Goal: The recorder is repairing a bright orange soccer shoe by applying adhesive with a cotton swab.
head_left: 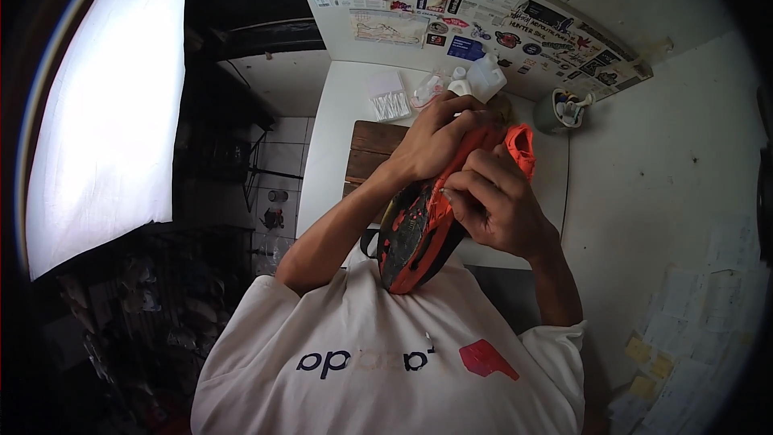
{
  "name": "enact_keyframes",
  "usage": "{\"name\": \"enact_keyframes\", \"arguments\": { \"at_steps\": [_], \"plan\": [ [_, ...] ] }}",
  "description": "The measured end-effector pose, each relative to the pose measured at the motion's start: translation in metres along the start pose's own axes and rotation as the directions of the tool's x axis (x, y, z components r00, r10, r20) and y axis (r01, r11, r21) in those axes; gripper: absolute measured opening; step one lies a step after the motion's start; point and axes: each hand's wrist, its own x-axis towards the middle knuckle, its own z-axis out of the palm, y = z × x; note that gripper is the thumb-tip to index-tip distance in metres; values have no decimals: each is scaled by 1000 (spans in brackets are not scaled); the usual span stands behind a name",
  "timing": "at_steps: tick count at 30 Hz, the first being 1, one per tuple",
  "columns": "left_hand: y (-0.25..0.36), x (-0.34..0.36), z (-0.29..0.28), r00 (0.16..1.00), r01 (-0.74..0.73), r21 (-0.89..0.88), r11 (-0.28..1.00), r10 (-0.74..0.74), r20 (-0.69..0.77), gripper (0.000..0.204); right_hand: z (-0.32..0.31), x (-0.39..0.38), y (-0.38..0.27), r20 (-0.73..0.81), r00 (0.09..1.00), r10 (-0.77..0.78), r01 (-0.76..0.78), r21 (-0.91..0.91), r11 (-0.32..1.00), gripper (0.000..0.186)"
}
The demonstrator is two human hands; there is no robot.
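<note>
- One white, smooth worktop (326,149) carries the work; the shoe is held up over its near edge, so good handling depends on the hands rather than the surface.
- Brown slatted wooden board (373,142) lies inside the worktop's left edge, partly behind the left forearm; it would make a sensible rest if the hold tires.
- Orange-and-black shoe with a dark sole (405,229) is tilted, sole facing left, its near end in front of the shirt. A steady angle, seam in plain sight, should serve best.
- Left hand (441,135): fingers clamped over the shoe's far end. Firm, even pressure there should stop twisting without crushing the upper.
- Right hand (498,200): thumb and forefinger drawn together at the sole's edge. Short, light strokes along the seam seem wiser than hard pushing.
- White plastic jug (486,78) stands toward the worktop's far edge, best left clear of the elbows.
- White cotton swabs (390,105) lie near the far left corner, handy if the tip soils.
- Small pale thin piece (444,191) appears pinched by the right fingers; possibly a swab, but I cannot tell.
</note>
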Motion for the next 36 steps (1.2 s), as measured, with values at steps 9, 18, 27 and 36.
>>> {"name": "enact_keyframes", "arguments": {
  "at_steps": [9, 18, 27, 36],
  "plan": [
    [-2, -2, 2, 995, 100, 29, 995, -100, -13, 46, -8, 9, 2, 44, 999, -25, 23, 36, 999, 14],
    [-7, 0, 2, 998, -57, 159, 986, 50, 44, 43, -12, 10, -1, 141, 990, -19, -1, 143, 990, 12],
    [-10, -2, 3, 992, -121, 319, 940, 106, 67, 42, -20, 16, -5, 242, 969, -39, 25, 61, 998, 12],
    [-21, -1, 2, 991, -130, 368, 921, 112, 70, 45, -14, 11, -1, 249, 968, -1, -25, 103, 994, 10]
  ]
}}
